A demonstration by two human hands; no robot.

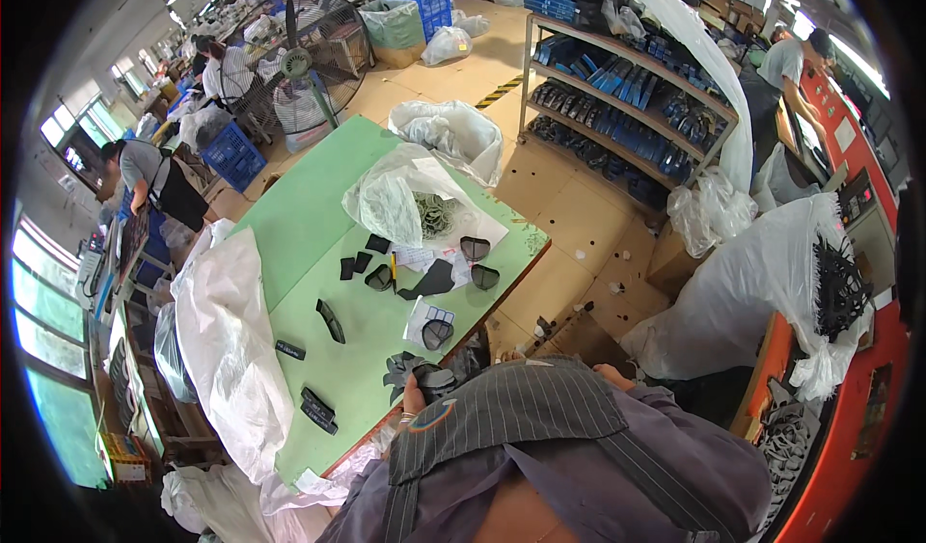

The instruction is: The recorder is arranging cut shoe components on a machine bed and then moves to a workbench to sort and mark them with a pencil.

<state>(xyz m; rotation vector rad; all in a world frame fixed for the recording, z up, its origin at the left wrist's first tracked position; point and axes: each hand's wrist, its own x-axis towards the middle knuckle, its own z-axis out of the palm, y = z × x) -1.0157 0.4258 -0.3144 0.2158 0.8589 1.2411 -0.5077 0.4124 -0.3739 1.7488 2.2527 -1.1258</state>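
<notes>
At the near edge of the green table [299, 302], my left hand [413, 395] is closed around a bunch of dark grey flat pieces [422, 375], which fan out beyond the fingers. My right hand [509, 356] is mostly hidden behind my striped apron [511, 408]; only a little skin shows, and its grip cannot be made out. Close to the left hand, a rounded black mesh piece [437, 334] lies on a printed white paper [422, 317]. More rounded black pieces [485, 277] lie farther up the table, beside a flat black sheet [433, 279] and a yellow pen [394, 271].
An open white bag [386, 201] with grey-green loops [434, 215] rests on the table. Black strips [318, 411] lie toward the left, near a large white sack [231, 350]. A loaded shelf rack [627, 90] and stuffed sack [714, 292] stand right; a fan [295, 62] stands beyond.
</notes>
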